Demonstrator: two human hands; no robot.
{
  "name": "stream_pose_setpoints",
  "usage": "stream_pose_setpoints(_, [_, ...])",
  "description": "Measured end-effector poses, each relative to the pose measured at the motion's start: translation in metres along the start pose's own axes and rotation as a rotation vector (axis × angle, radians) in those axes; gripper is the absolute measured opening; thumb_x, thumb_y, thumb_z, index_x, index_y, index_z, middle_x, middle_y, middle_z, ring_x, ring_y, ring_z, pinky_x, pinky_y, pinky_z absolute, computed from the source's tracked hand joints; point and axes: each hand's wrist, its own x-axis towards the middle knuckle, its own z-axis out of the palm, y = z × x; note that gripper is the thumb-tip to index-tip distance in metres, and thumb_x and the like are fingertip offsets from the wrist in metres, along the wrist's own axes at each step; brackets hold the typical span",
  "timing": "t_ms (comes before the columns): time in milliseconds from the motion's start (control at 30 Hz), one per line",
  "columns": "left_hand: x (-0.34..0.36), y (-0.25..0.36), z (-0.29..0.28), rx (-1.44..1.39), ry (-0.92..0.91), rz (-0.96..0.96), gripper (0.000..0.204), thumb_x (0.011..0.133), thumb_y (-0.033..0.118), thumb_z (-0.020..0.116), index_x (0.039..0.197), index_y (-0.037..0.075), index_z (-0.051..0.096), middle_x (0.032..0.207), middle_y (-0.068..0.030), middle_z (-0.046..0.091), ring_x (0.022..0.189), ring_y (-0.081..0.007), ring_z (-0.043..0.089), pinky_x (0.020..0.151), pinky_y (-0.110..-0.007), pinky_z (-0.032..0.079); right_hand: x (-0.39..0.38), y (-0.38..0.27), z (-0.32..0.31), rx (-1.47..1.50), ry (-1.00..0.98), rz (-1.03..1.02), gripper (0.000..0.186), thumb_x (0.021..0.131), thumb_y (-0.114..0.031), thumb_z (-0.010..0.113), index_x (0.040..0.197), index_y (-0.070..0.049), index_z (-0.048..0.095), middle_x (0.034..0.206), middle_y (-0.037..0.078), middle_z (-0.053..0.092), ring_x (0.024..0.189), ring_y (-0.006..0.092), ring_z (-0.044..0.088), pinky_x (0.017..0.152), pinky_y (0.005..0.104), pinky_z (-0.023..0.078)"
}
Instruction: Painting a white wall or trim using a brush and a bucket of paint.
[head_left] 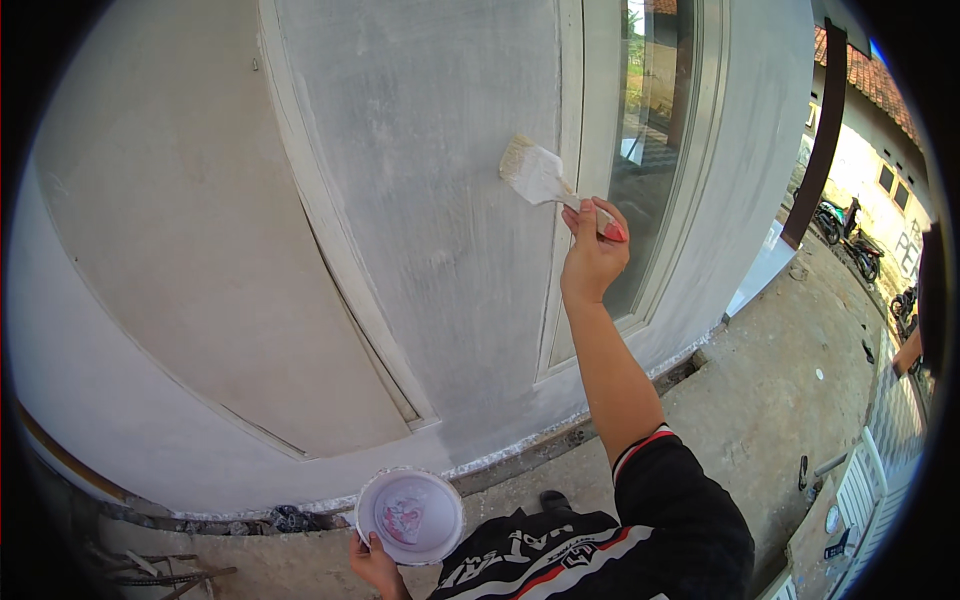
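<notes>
My right hand (597, 255) is raised and closed round the handle of a wide paintbrush (535, 172). White paint coats the brush, and its pale bristles point up and left at the wall, close to the window frame; whether they touch cannot be made out. The wall panel (430, 200) there is grey with streaky whitish patches. Low down, my left hand (376, 568) grips the rim of a round white bucket (452, 515), thumb over the edge. Inside the bucket is whitish stuff with a pink-red patch at the bottom.
A cream-framed window (650, 200) stands right of the panel, and a large beige board (190, 220) is left. A gap with rubble (290, 520) runs along the wall's foot. A white plastic chair (862, 490) and a parked motorbike (850, 237) are at right on the concrete ground.
</notes>
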Motion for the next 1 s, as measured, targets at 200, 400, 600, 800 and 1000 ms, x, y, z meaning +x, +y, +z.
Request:
stream_pose_setpoints(200, [0.007, 0.016, -0.019, 0.331, -0.026, -0.103, 0.027, 0.084, 0.006, 0.055, 0.107, -0.008, 0.057, 0.091, -0.0132, 0.065, 0.079, -0.0178, 0.059, 0.072, -0.03, 0.045, -0.015, 0.027, -0.017, 0.251, 0.335, 0.273, 0.021, 0.086, -0.008, 0.058, 0.1, 0.004, 0.049, 0.091, 0.014, 0.056, 0.074, 0.0248, 0.063, 0.074, 0.0336, 0.056])
stream_pose_setpoints(400, [0.0, 0.05, -0.02, 0.516, -0.081, -0.052, 0.036, 0.086, 0.018, 0.057, 0.113, -0.005, 0.056, 0.091, -0.016, 0.066, 0.078, -0.0193, 0.059, 0.067, -0.035, 0.047, -0.067, 0.059, -0.034, 0.429, 0.632, 0.51, 0.023, 0.087, -0.01, 0.055, 0.103, 0.004, 0.046, 0.098, 0.015, 0.054, 0.083, 0.0266, 0.062, 0.08, 0.0353, 0.054])
stream_pose_setpoints(600, [0.004, 0.048, -0.028, 0.43, -0.103, -0.112, 0.039, 0.086, 0.017, 0.057, 0.119, -0.004, 0.052, 0.093, -0.018, 0.064, 0.079, -0.0222, 0.06, 0.067, -0.035, 0.048, -0.109, 0.084, -0.066, 0.405, 0.722, 0.57, 0.023, 0.087, -0.011, 0.055, 0.103, 0.003, 0.046, 0.097, 0.017, 0.054, 0.084, 0.0281, 0.061, 0.083, 0.0377, 0.052])
stream_pose_setpoints(800, [0.014, 0.042, -0.025, 0.334, -0.104, -0.08, 0.03, 0.084, 0.006, 0.056, 0.111, -0.006, 0.054, 0.09, -0.0151, 0.064, 0.076, -0.0198, 0.059, 0.068, -0.031, 0.047, -0.146, 0.104, -0.114, 0.312, 0.788, 0.629, 0.023, 0.087, -0.011, 0.056, 0.102, 0.002, 0.046, 0.095, 0.015, 0.054, 0.082, 0.0278, 0.062, 0.079, 0.0368, 0.054])
stream_pose_setpoints(1000, [0.018, 0.044, -0.014, 0.195, -0.201, -0.042, 0.024, 0.083, -0.002, 0.053, 0.106, -0.008, 0.055, 0.092, -0.0144, 0.064, 0.077, -0.0188, 0.061, 0.071, -0.029, 0.047, -0.179, 0.121, -0.147, 0.201, 0.857, 0.633, 0.021, 0.087, -0.01, 0.056, 0.102, 0.001, 0.047, 0.094, 0.014, 0.054, 0.078, 0.0262, 0.062, 0.077, 0.036, 0.054])
